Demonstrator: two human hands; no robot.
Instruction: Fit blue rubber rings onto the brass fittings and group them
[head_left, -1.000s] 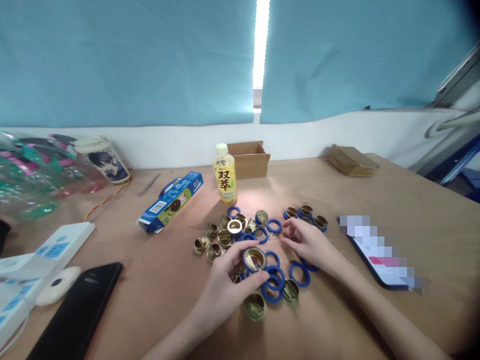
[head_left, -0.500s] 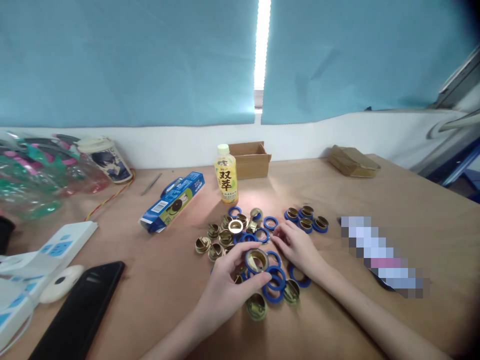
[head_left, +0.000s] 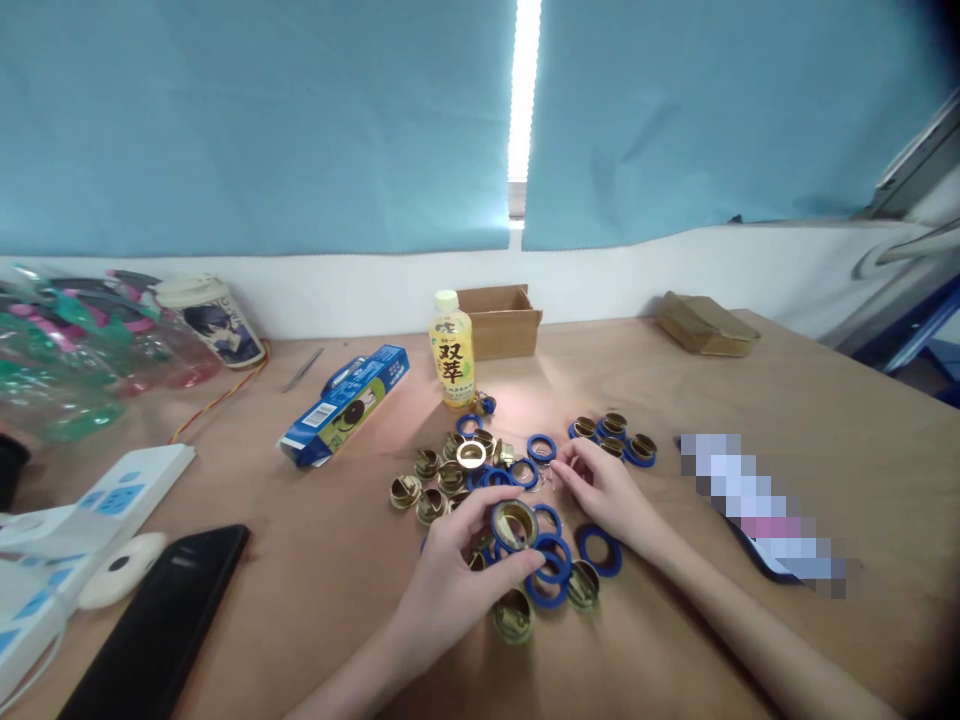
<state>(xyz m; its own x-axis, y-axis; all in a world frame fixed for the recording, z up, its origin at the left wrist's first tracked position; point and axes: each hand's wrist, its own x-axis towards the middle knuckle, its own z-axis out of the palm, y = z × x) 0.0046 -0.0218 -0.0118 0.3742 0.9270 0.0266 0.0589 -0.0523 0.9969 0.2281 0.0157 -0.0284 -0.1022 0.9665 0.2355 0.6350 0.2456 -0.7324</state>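
Holding a brass-coloured cup (head_left: pixel 515 524) lightly between thumb and forefinger of the left hand (head_left: pixel 442 578), above loose parts mid-tabletop (head_left: pixel 322 600). Bunched at the fingertips with the right hand (head_left: pixel 601 492) beside fine wire rings (head_left: pixel 541 482); cannot tell whether gripping one. Could drop the cup through a slip on its slick metal rim, or snag several rings, thin and overlapping as lying. Round, shiny and hollow in the cup; flat and smooth in the blue rings (head_left: pixel 547 603).
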